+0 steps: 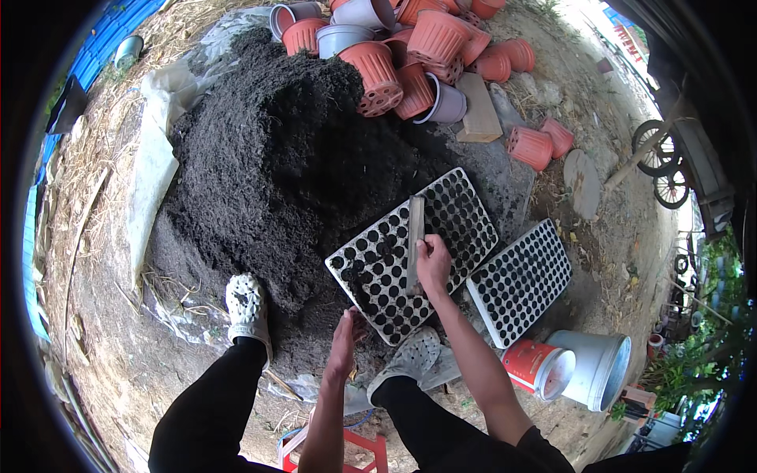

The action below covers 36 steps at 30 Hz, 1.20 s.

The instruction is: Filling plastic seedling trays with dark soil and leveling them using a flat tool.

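A white seedling tray (374, 245) with rows of round cells of dark soil lies tilted against the edge of a large heap of dark potting soil (236, 148). My right hand (433, 264) grips a flat wooden strip (416, 236) that lies across the middle of this tray. At the tray's lower left edge is my left hand (348, 340), its fingers partly hidden and nothing seen in it. A second white seedling tray (520, 284), its cells dark with soil, lies to the right, close beside the first.
Terracotta-coloured and grey plastic pots (437, 38) are piled behind the heap, near a wooden block (478, 112). A red and white bucket (535, 366) and a larger white bucket (591, 366) stand at lower right. Plastic sheeting (151, 189) edges the heap. A red stool (366, 449) is below.
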Each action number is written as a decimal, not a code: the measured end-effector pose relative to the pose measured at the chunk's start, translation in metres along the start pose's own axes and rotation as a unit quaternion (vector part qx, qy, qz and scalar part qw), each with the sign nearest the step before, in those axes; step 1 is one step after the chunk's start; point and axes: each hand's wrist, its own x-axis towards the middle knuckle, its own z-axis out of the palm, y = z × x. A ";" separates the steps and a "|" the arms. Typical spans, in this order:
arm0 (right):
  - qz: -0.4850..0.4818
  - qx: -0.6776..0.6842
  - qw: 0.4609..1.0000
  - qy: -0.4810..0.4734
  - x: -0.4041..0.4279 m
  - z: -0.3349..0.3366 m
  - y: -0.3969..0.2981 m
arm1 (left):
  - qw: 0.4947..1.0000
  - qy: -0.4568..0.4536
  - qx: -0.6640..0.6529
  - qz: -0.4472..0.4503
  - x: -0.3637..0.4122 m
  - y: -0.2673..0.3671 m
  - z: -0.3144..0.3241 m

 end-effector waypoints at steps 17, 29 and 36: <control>-0.117 -0.002 0.986 -0.115 -0.063 0.017 -0.037 | 1.000 0.023 0.003 -0.005 -0.002 0.013 0.003; -0.118 0.074 0.977 -0.164 -0.056 0.000 -0.047 | 0.998 0.063 -0.009 0.000 -0.004 0.010 0.005; -0.062 -0.035 0.997 -0.038 0.046 -0.002 -0.012 | 0.999 0.052 0.004 0.004 -0.004 0.012 0.009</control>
